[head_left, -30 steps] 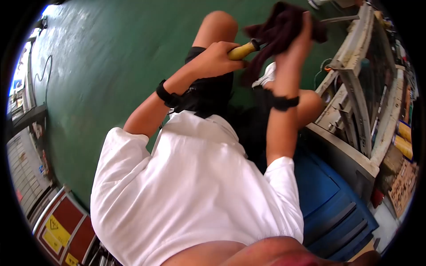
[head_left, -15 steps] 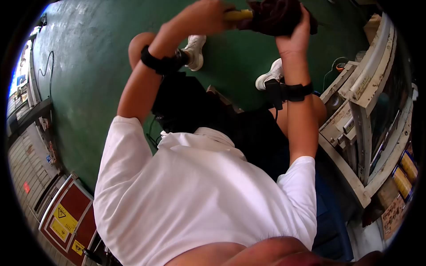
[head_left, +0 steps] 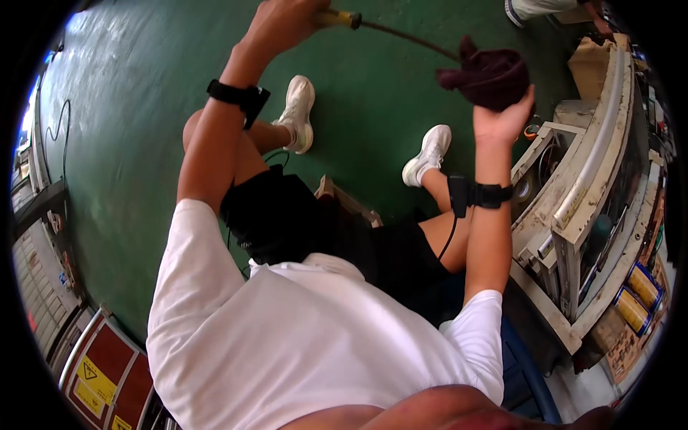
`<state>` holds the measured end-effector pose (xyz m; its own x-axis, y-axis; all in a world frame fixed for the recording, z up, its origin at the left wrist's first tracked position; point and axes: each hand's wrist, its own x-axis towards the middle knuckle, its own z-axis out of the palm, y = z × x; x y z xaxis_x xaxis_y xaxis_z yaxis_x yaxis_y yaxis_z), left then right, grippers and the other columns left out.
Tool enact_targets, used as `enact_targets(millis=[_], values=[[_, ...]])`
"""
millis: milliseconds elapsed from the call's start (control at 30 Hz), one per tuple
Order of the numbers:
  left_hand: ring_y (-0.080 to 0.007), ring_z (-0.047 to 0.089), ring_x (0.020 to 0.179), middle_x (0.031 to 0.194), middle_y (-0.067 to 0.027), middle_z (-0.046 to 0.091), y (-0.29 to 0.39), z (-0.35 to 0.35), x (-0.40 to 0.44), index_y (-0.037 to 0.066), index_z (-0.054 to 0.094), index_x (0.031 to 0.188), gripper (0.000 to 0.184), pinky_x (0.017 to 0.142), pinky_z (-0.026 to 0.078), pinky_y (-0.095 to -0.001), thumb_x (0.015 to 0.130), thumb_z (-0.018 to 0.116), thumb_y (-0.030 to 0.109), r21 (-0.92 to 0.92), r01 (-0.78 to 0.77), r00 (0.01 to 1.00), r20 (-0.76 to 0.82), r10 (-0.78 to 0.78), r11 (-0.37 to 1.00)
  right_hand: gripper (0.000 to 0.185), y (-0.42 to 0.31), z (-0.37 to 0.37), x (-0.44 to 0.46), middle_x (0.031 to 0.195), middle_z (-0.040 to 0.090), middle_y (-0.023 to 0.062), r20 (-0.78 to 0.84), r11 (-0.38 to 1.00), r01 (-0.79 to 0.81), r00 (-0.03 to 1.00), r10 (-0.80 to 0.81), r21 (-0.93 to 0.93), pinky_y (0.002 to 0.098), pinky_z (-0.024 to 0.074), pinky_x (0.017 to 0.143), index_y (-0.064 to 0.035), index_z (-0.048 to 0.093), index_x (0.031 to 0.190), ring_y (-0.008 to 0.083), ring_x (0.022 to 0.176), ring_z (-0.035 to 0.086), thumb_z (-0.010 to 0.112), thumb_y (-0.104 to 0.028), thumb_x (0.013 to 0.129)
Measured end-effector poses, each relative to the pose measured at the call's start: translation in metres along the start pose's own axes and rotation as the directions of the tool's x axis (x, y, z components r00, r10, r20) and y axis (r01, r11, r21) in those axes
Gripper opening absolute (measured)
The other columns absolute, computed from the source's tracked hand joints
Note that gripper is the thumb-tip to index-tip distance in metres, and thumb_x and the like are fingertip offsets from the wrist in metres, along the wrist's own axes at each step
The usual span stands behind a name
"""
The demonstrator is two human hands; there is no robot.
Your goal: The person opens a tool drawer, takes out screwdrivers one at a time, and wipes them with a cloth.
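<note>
My left hand (head_left: 287, 23) is closed around the yellow handle of a screwdriver (head_left: 345, 18) at the top of the view. Its long, thin, dark shaft slants down to the right, and the tip is hidden at a dark maroon cloth (head_left: 494, 77). The bunched cloth sits in my right hand (head_left: 505, 120), palm turned up, with most of the fingers behind the fabric. Both hands are held out in front, above the green floor.
A worn wooden frame (head_left: 566, 222) stands close on my right, with yellow cans (head_left: 634, 312) beyond it. A cardboard box (head_left: 591, 68) and another person's leg (head_left: 534, 8) are at the upper right. A red panel with warning labels (head_left: 97, 380) stands at the lower left.
The handle has moved left, away from the cloth, baring the shaft. Before, the cloth was bunched close to the handle. The right hand sits lower in view, and another person's leg now shows.
</note>
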<state>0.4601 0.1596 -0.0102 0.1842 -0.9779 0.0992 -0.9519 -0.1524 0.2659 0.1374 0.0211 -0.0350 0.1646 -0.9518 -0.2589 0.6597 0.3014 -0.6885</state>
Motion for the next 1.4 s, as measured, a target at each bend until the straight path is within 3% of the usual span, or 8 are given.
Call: enact_targets(millis=[633,733,867,933,1033,1100,1167,1400], values=[[-0.0394,0.065,0.072,0.075,-0.0159,0.068,0.004,-0.032,0.008,0.011,0.074,0.079,0.023,0.064,0.052,-0.0477,0.081,0.068,0.033,0.104,0.002,0.992,0.123,-0.015,0.995,0.054,-0.042,-0.027,-0.011,0.135,0.059,0.0148,-0.089,0.971,0.207,0.972,-0.218,-0.118,0.0490,0.0454,0.109,-0.0022,0.052,0.139,0.0308,0.121,0.059,0.053,-0.041,0.101],[-0.0399,0.064,0.068,0.072,-0.0173,0.067,-0.002,-0.026,0.002,0.010,0.074,0.078,0.029,0.061,0.050,-0.0482,0.084,0.068,0.038,0.099,-0.018,0.995,0.096,0.009,0.995,0.051,-0.033,-0.017,-0.015,0.130,0.063,0.0154,-0.290,0.859,0.296,0.853,-0.434,-0.417,0.0407,0.0486,0.105,0.0040,0.058,0.131,0.0265,0.114,0.063,0.067,-0.033,0.096],[-0.0408,0.062,0.064,0.070,-0.0182,0.066,0.012,-0.021,0.007,0.007,0.074,0.078,0.037,0.058,0.049,-0.0493,0.085,0.069,0.043,0.241,0.093,0.971,0.195,-0.142,0.966,0.044,-0.012,-0.032,-0.020,0.123,0.067,0.0100,0.254,0.414,0.421,0.880,-0.400,-0.807,0.0310,0.0484,0.097,0.0049,0.062,0.124,0.0179,0.107,0.065,0.071,-0.028,0.096],[-0.0412,0.062,0.063,0.070,-0.0183,0.066,0.025,-0.019,0.013,0.006,0.074,0.079,0.038,0.057,0.049,-0.0496,0.085,0.069,0.044,0.267,0.110,0.968,0.189,-0.164,0.958,0.035,0.009,-0.021,-0.025,0.108,0.070,0.0107,0.546,0.222,0.677,0.711,-0.442,-0.702,0.0323,0.0510,0.092,0.0013,0.066,0.112,0.0188,0.102,0.066,0.072,-0.028,0.095],[-0.0372,0.063,0.067,0.069,-0.0139,0.067,0.041,-0.015,0.011,0.009,0.073,0.075,0.027,0.059,0.050,-0.0463,0.079,0.072,0.035,0.272,0.151,0.948,0.233,-0.217,0.950,0.043,0.033,-0.005,-0.039,0.114,0.065,0.0137,0.636,0.342,0.676,0.734,-0.237,-0.653,0.0362,0.0480,0.096,-0.0039,0.061,0.118,0.0239,0.108,0.063,0.080,-0.013,0.081],[-0.0331,0.068,0.077,0.079,-0.0127,0.071,0.047,-0.007,0.002,0.010,0.075,0.107,0.037,0.070,0.053,-0.0414,0.080,0.078,0.034,0.119,0.032,0.974,0.218,-0.058,0.992,0.051,0.048,-0.005,-0.042,0.118,0.062,0.0133,0.653,0.395,0.656,0.740,-0.165,-0.643,0.0394,0.0460,0.099,-0.0058,0.059,0.121,0.0261,0.112,0.061,0.081,-0.007,0.074],[-0.0327,0.068,0.076,0.079,-0.0127,0.071,0.051,-0.009,-0.003,0.008,0.076,0.103,0.036,0.070,0.053,-0.0416,0.079,0.078,0.035,0.045,0.046,0.958,0.280,-0.056,0.998,0.068,0.053,-0.008,-0.038,0.122,0.058,0.0105,0.933,-0.267,0.897,0.360,-0.022,-0.353,0.0456,0.0404,0.100,-0.0113,0.058,0.124,0.0305,0.116,0.056,0.079,-0.001,0.061],[-0.0320,0.067,0.074,0.077,-0.0130,0.070,0.027,-0.009,0.002,0.007,0.077,0.101,0.035,0.069,0.053,-0.0410,0.079,0.078,0.034,-0.062,0.072,0.956,0.288,-0.051,0.995,0.069,0.004,-0.011,-0.009,0.117,0.060,0.0048,0.844,-0.454,0.722,0.515,-0.149,-0.521,0.0473,0.0376,0.096,-0.0172,0.057,0.125,0.0293,0.115,0.055,0.079,-0.003,0.061]])
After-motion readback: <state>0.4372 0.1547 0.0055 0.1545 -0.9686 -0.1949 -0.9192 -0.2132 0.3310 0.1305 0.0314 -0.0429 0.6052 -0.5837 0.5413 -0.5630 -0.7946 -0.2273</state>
